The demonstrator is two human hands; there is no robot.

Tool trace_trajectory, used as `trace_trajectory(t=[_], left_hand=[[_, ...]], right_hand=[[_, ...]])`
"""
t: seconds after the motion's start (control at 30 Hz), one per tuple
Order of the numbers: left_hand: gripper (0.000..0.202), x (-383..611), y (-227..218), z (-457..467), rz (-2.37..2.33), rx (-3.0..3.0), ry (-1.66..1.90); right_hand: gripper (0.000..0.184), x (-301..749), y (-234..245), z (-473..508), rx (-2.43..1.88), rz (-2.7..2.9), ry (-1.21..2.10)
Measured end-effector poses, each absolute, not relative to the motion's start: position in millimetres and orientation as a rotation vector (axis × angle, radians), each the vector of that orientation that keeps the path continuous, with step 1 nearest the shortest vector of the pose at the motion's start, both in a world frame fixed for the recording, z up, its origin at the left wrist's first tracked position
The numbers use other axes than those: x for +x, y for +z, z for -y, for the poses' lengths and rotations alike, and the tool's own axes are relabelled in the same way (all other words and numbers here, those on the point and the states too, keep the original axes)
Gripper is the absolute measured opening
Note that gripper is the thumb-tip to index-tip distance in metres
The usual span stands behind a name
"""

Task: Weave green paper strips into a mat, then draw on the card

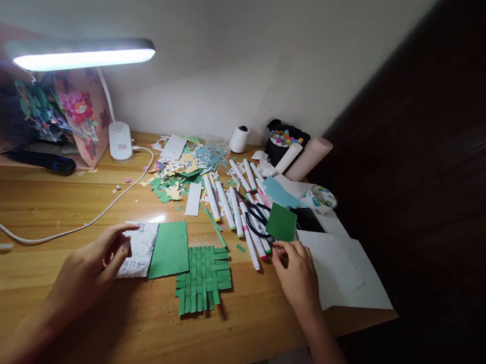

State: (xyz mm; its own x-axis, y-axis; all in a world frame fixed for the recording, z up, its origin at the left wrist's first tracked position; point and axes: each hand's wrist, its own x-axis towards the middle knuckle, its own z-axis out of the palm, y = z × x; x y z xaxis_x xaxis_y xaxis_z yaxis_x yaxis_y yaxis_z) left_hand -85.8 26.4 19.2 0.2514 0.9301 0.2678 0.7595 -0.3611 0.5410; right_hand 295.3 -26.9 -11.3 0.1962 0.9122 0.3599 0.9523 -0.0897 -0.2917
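My left hand rests on the wooden desk, fingers loosely spread, its fingertips touching the edge of a white printed card. A green paper sheet lies beside that card. Right of it lies a woven mat of green paper strips. My right hand lies palm down with fingers stretched toward a small green paper square and the row of white markers. It holds nothing. Black scissors lie on the markers.
A lit desk lamp stands at the back left, its white cable crossing the desk. Paper scraps pile up at the back. White sheets, a tape roll, a marker case and a thread spool sit at the right.
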Motion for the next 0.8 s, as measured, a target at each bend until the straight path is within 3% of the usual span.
trace_trajectory(t=[0.47,0.8], left_hand=[[0.034,-85,22,-25,-1.506,2.219,0.84],[0.032,-85,22,-24,-1.511,2.243,0.821]], right_hand=[[0.014,288,-13,8,-2.16,1.65,-0.201],[0.018,292,-15,71,-2.098,1.597,-0.118]])
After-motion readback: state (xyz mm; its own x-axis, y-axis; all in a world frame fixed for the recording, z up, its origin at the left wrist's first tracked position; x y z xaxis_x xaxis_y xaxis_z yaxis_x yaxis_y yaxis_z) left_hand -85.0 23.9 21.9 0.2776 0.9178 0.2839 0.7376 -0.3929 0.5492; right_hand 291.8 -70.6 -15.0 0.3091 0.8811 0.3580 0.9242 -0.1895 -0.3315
